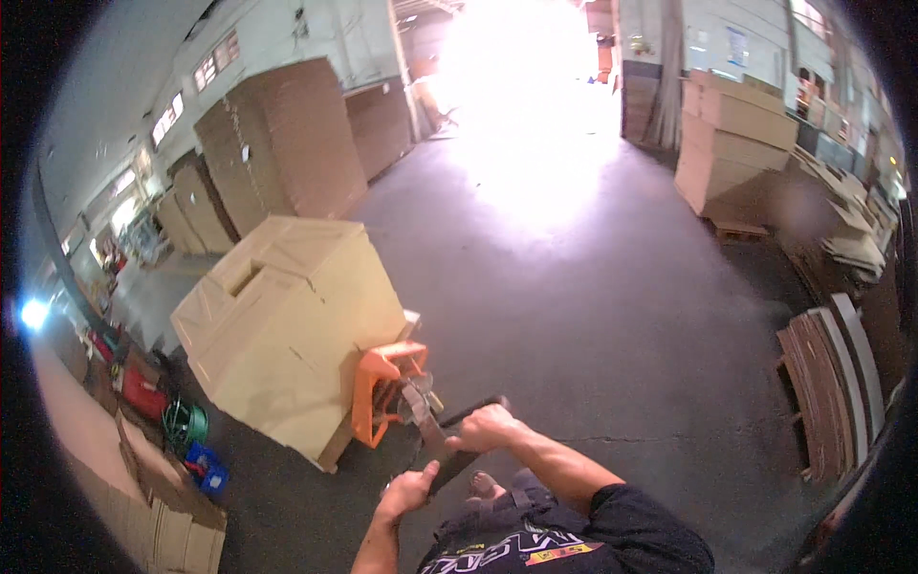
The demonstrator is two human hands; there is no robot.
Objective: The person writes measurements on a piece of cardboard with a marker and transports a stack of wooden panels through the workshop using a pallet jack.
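Note:
Both of my hands grip the dark handle (457,461) of an orange pallet jack (365,400). My left hand (408,490) is closed around its lower end, nearer my body. Toward the upper end, my right hand (486,428) wraps the bar, its fingers curled over it. The jack's orange frame stands right against a large stack of pale yellow cardboard (287,354), left of my hands. Under the stack a bit of wooden pallet (335,442) shows at the near corner; the forks are hidden.
Tall brown cardboard stacks (306,143) stand along the left wall. On the right are stacked boxes (732,143) and leaning sheets (827,387). A blue crate (207,469) and a green reel (184,421) lie at the lower left. Ahead, a doorway (531,67) glares white.

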